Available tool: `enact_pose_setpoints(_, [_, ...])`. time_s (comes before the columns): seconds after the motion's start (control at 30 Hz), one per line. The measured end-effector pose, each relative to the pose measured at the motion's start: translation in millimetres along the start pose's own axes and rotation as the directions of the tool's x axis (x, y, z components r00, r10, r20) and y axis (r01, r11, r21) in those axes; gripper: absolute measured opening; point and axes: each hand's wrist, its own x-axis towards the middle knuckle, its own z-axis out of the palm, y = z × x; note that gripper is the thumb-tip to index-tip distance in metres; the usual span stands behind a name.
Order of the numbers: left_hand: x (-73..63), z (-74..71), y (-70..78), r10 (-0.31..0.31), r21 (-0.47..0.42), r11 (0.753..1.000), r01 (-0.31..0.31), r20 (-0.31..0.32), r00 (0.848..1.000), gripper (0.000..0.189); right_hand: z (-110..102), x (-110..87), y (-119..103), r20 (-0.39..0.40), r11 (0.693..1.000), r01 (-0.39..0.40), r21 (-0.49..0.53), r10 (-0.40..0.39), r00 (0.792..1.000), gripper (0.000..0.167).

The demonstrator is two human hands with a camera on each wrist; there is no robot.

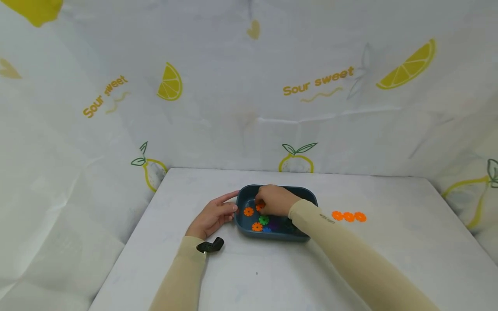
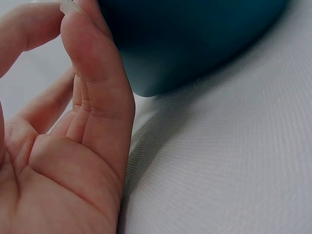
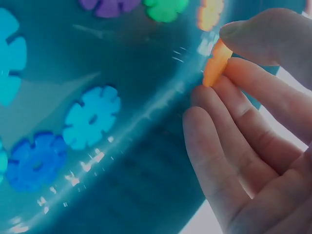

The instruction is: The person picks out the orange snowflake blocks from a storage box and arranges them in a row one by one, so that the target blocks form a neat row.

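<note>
A dark teal tray (image 1: 280, 237) stands on the table with flower-shaped plastic discs in it. My right hand (image 1: 277, 200) reaches into the tray; in the right wrist view, its thumb and fingers pinch an orange disc (image 3: 217, 64) seen nearly edge-on. At the tray's left end is my left hand (image 1: 212, 217), its index finger stretched to the rim and its thumb close against the side wall. Around the right hand lie another orange disc (image 1: 248, 211), a green disc (image 1: 263, 220) and a purple disc (image 3: 109, 6). Light blue (image 3: 91, 118) and darker blue discs (image 3: 37, 162) show near the wall.
Three orange discs (image 1: 349, 217) lie in a row on the white table (image 1: 400, 242), right of the tray. Behind the table hangs a white cloth (image 1: 218, 129) printed with lemons. A black device (image 1: 210, 245) is strapped to the left wrist.
</note>
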Motion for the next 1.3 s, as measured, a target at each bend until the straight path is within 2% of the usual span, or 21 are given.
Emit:
enact_pose_setpoints(0.37, [-0.9,1.3,0.6,-0.007,0.004,1.0,0.007,-0.011,1.0,0.061,-24,-32.3,10,-0.085,0.983,0.036,0.179,-0.021,0.996,0.029])
enact_pose_setpoints(0.57, [-1.3,0.6,-1.4,-0.004,-0.007,1.0,0.004,-0.015,1.0,0.062,-31,-56.5,25,-0.124,0.96,0.01,0.279,0.026,0.992,0.03])
enact_pose_setpoints(0.83, [-2.7,0.5,-1.6,-0.002,-0.001,1.0,0.002,-0.015,1.0,0.063,-35,-91.7,45,-0.166,0.939,-0.038,0.341,0.1,0.981,0.032])
enact_pose_setpoints(1.03, [-2.1,1.7,-2.7,-0.001,0.007,1.0,0.001,-0.015,1.0,0.062,-36,-117.0,62,-0.22,0.919,-0.059,0.391,0.156,0.963,0.03])
enact_pose_setpoints(1.3, [-1.2,3.4,-4.3,0.007,0.006,1.0,-0.007,-0.006,1.0,0.062,-31,-148.3,88,-0.298,0.913,-0.08,0.399,0.212,0.931,0.031])
